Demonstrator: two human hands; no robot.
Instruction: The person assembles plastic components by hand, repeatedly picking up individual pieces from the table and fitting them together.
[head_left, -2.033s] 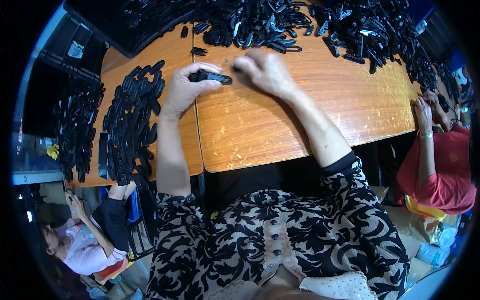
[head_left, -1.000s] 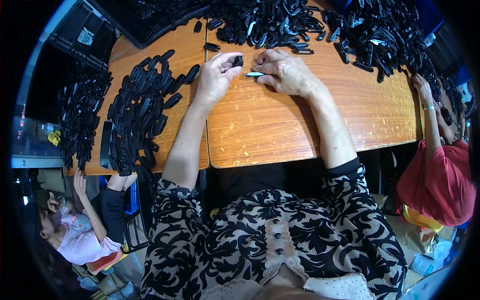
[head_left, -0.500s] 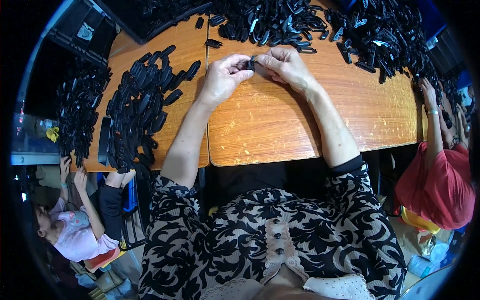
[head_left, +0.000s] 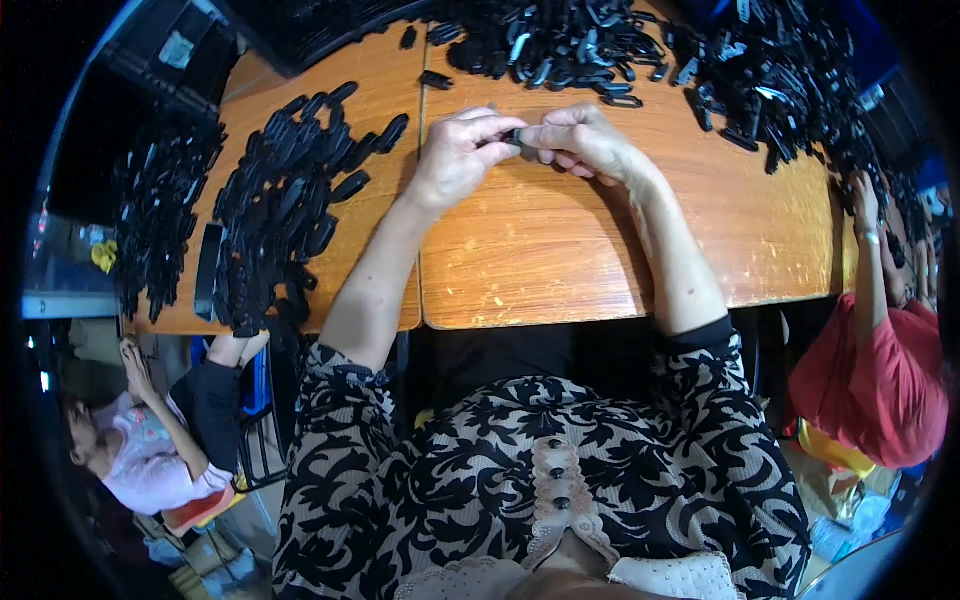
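Over the middle of the wooden table, my two hands meet around one small black plastic part. My left hand pinches it between thumb and fingers. From the other side, my right hand presses thumb and fingertips together against the part, its other fingers curled in. The fingers cover most of the part, so its exact kind does not show. Beyond my hands lies a heap of black plastic clip-like pieces. Left of my left arm spreads a pile of longer black pieces.
More black parts are heaped at the far right and far left. A dark crate stands at the back left. A person in pink sits at left, another in red at right. A seam divides the table.
The black part has turned and is now more covered by my fingers; both hands shifted slightly right. The person at left has drawn their hands back from the table edge.
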